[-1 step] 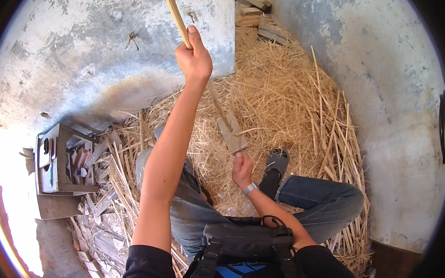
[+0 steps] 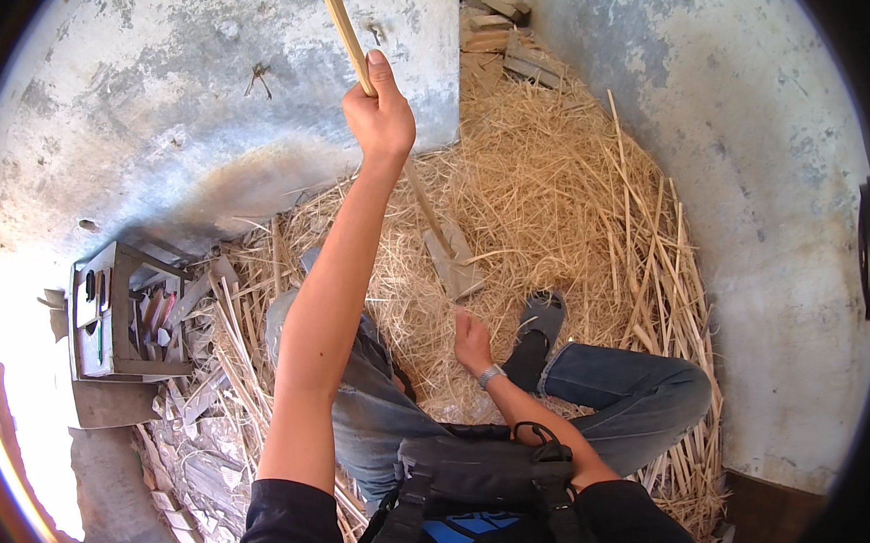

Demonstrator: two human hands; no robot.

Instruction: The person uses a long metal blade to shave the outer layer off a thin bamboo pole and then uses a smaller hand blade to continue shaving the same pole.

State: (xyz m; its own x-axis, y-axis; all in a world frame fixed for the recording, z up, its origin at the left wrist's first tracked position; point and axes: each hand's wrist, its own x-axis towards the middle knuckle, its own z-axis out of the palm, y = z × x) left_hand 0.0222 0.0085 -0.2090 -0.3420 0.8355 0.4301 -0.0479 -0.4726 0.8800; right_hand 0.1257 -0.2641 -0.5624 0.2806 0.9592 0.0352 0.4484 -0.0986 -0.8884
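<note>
My left hand [image 2: 382, 120] is raised in front, closed round long, pale bamboo strips [image 2: 343, 31] that run out past the top of the view. Below the fist, a strip slants down to a flat wooden block [image 2: 457, 270] lying on the shavings. My right hand [image 2: 472, 342], with a metal watch on its wrist, is closed just on the near side of that block. A thin strip end appears to come from the block into its pinched fingers, though the fingers hide most of it. Whether a blade sits on the block, I cannot tell.
Straw-like shavings [image 2: 537, 160] cover the floor around my bent legs. Long split strips [image 2: 649, 291] lie along the right wall. At the left stands a small wooden cabinet [image 2: 116, 310] with tools and scraps. Wood offcuts [image 2: 533, 63] are piled in the far corner.
My right hand has drawn back slightly toward my body, away from the block. My left hand and the strips in it look the same.
</note>
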